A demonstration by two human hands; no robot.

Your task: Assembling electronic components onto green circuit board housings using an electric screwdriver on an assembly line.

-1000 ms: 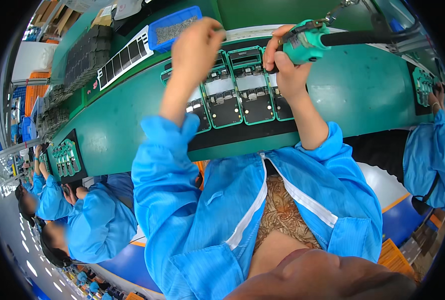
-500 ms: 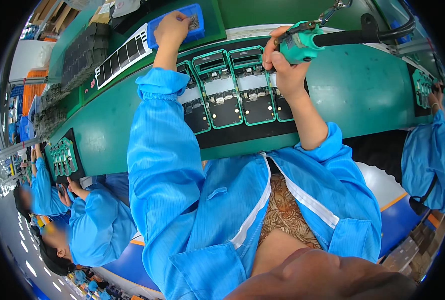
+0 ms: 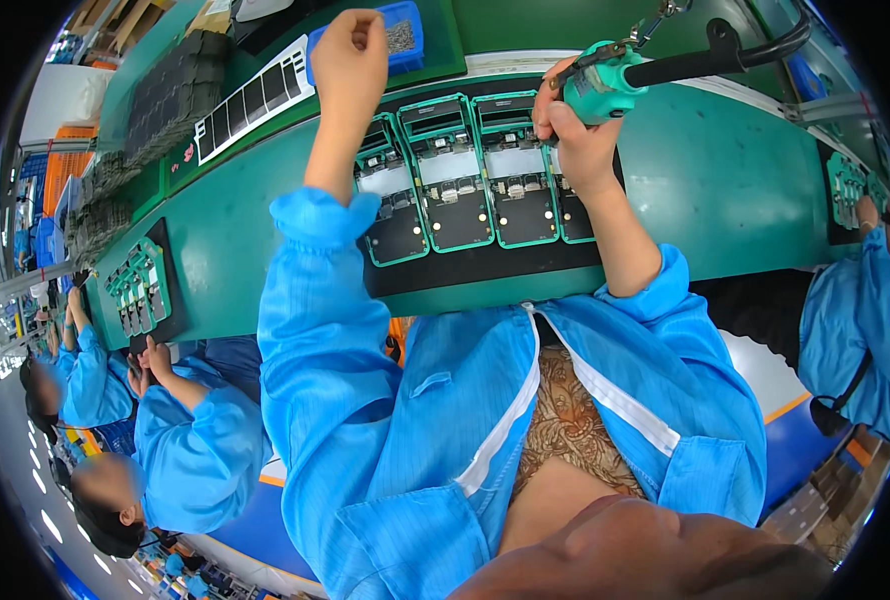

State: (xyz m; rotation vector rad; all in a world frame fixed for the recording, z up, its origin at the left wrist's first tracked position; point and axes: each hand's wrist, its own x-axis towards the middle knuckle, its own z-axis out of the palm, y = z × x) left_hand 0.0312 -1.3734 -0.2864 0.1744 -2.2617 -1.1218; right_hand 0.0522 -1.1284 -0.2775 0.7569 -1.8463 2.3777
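My left hand (image 3: 351,62) is raised beside a blue bin (image 3: 409,62) of small metal screws (image 3: 400,38). Its fingers are curled together, and whatever they may hold is hidden. With my right hand (image 3: 577,135) I grip a green electric screwdriver (image 3: 602,90), its tip out of sight behind my fingers. Below it, several green-framed device housings (image 3: 449,222) with black boards and white strips lie side by side on a black mat (image 3: 485,266). My right hand covers part of the rightmost housing.
A black arm (image 3: 685,68) and a metal hook (image 3: 670,8) meet the screwdriver from the right. A white frame with dark panels (image 3: 250,105) and stacked dark trays (image 3: 177,92) stand at the back left. Co-workers (image 3: 200,450) sit at both sides along the green bench (image 3: 705,190).
My left hand has come up out of the blue bin, its fingers now curled above the bin's left side. My right hand stays on the screwdriver almost in place.
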